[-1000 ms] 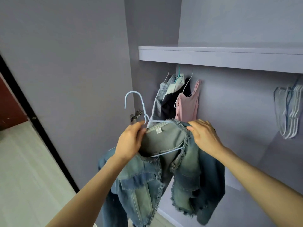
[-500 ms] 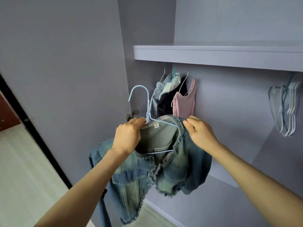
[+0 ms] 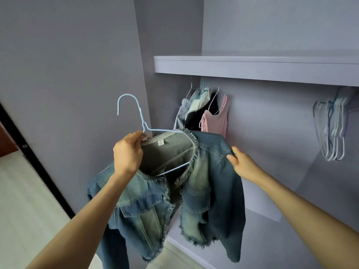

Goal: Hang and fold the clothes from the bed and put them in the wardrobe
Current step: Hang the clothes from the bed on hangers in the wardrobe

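Note:
A frayed blue denim jacket (image 3: 204, 183) hangs on a light blue wire hanger (image 3: 139, 113) in front of the open wardrobe. My left hand (image 3: 128, 152) grips the hanger's neck together with the jacket's collar. My right hand (image 3: 242, 164) pinches the jacket's right shoulder and holds it out to the side. The hanger's hook points up and left, free of any rail. Inside the wardrobe, a pink top (image 3: 215, 119), a dark garment (image 3: 202, 113) and a striped piece (image 3: 184, 107) hang under the shelf (image 3: 252, 68).
A bunch of empty wire hangers (image 3: 332, 129) hangs at the right under the shelf. The wardrobe's side panel (image 3: 77, 74) stands at the left, with a black door track (image 3: 38, 162) and pale floor (image 3: 19, 210) beyond it.
My right hand slid from the collar out to the jacket's right shoulder, spreading it over the hanger. The hanger tipped so its hook points further left.

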